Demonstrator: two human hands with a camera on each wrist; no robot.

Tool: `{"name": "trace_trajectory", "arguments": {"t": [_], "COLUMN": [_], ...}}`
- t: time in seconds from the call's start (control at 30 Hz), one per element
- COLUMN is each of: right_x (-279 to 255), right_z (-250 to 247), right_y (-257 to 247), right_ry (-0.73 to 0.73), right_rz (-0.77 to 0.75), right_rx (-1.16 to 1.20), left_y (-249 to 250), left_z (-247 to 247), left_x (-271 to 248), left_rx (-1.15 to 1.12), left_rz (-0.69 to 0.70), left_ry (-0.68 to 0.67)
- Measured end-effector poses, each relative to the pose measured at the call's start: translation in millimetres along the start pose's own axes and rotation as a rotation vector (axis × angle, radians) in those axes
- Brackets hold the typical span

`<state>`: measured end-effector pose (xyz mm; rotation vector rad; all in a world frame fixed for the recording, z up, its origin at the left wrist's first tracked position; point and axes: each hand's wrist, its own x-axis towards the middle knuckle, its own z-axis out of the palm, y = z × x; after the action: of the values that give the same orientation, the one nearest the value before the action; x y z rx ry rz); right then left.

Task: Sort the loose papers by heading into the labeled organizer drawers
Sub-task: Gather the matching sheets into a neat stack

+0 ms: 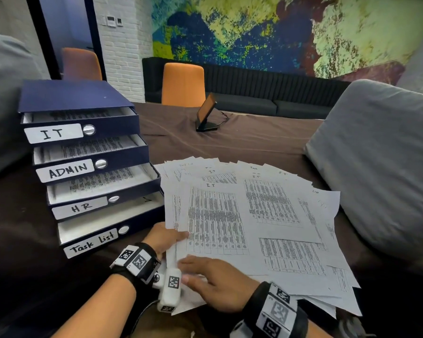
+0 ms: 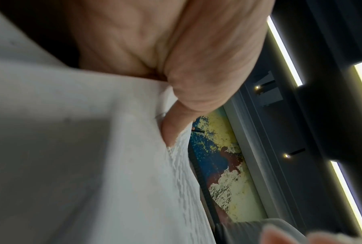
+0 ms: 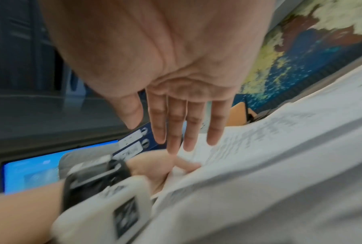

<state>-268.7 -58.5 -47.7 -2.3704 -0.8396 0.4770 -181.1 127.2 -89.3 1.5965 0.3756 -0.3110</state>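
Observation:
A dark blue organizer [image 1: 122,128] stands at the left with its drawers pulled out, labelled IT [image 1: 54,134], ADMIN [image 1: 67,170], HR [image 1: 80,207] and Task List [image 1: 91,243]. The upper three hold printed sheets. Loose papers [image 1: 266,215] lie fanned on the brown table, and the top left sheet [image 1: 213,215] is headed IT. My left hand [image 1: 167,237] pinches the left edge of the papers [image 2: 92,148], thumb [image 2: 176,125] on top, fingers hidden beneath. My right hand [image 1: 213,281] lies flat at the papers' near edge, its fingers [image 3: 176,128] straight, holding nothing.
A large grey cushion [image 1: 381,167] borders the papers on the right, and another [image 1: 5,93] sits behind the organizer. A small tilted screen [image 1: 205,115] stands on the brown tablecloth [image 1: 230,142] further back. Orange chairs [image 1: 183,84] and a black sofa [image 1: 266,93] lie beyond.

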Motion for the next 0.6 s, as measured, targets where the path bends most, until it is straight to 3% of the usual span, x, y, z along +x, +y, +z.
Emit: {"name": "trace_trajectory", "arguments": {"t": [0.13,0.23,0.3,0.4,0.53,0.6], "right_x": [-4,-5,-7,-9,5,10], "right_z": [-34,-64,-81,-96,-89,-83], "right_y": [18,55,79,103,113,113], "right_ry": [0.333,0.576,0.640,0.593,0.182,0.150], "right_rz": [0.120,0.289,0.455,0.640,0.752,0.751], "right_rx": [0.222,0.132,0.026,-0.064,-0.231,-0.352], "left_y": [3,6,5,2,6,7], "left_z": [-1,-7,-10,-8,-7,-10], "left_x": [4,5,3,2,1,0], "left_rx": [0.013,-0.073,-0.065,0.008,0.064,0.078], "left_rz": [0.004,-0.012,0.001,0.029,0.003,-0.003], "left_ry": [0.031,0.063,0.074,0.104,0.069,0.054]}}
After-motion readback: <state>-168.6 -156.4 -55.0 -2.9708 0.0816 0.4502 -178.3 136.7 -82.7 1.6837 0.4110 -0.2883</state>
